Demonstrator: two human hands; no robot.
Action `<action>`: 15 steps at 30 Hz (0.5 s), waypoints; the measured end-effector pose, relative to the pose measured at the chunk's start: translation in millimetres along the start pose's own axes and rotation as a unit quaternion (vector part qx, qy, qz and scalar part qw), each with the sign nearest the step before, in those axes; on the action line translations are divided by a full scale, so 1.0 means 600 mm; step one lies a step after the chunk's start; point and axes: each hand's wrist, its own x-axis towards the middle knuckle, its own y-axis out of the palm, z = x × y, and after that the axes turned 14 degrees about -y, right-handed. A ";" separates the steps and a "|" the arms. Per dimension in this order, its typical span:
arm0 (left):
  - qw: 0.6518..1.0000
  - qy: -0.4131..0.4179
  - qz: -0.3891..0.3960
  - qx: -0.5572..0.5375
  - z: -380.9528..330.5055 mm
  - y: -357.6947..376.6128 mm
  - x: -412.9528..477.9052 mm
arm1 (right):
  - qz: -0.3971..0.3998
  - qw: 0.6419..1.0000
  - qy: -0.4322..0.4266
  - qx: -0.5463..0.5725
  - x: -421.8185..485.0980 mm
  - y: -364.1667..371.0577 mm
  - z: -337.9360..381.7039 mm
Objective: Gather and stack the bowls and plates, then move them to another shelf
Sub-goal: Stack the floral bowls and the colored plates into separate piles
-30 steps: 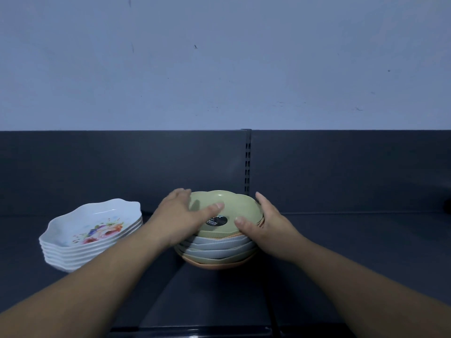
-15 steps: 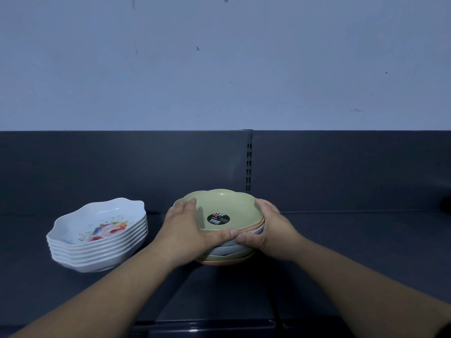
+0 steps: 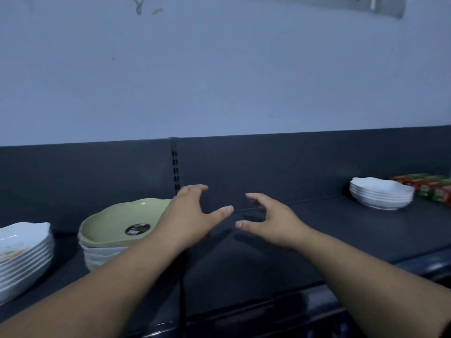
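A stack of scalloped bowls with a pale green one [image 3: 119, 222] on top, a black sticker inside it, stands on the dark shelf [image 3: 305, 240] at left of centre. A stack of white floral plates [image 3: 22, 252] sits at the far left edge. Another stack of plain white bowls [image 3: 382, 192] stands at the far right. My left hand [image 3: 192, 215] hovers just right of the green stack, fingers spread, holding nothing. My right hand [image 3: 271, 219] hovers beside it over bare shelf, fingers loosely curved and empty.
Red and green boxes [image 3: 432, 189] lie behind the white bowls at the far right. A slotted upright [image 3: 175, 167] runs up the dark back panel in the middle. The shelf's front edge runs along the bottom.
Both hands have let go of the green-topped stack and lifted off to its right. The view has swung right, bringing the far white bowls and boxes into sight.
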 end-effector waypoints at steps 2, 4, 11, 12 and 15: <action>0.999 0.019 0.023 -0.011 -0.057 0.045 0.000 | -0.027 0.999 0.019 -0.008 -0.026 -0.056 -0.042; 0.998 0.034 0.047 -0.027 -0.117 0.093 -0.002 | -0.052 0.998 0.037 -0.015 -0.054 -0.115 -0.089; 0.991 0.039 0.117 -0.050 -0.330 0.263 0.014 | -0.107 0.991 0.074 -0.039 -0.127 -0.309 -0.254; 0.990 0.038 0.124 -0.055 -0.358 0.286 0.019 | -0.113 0.990 0.078 -0.042 -0.134 -0.333 -0.276; 0.985 0.025 0.154 -0.071 -0.435 0.354 0.038 | -0.116 0.987 0.097 -0.054 -0.151 -0.398 -0.348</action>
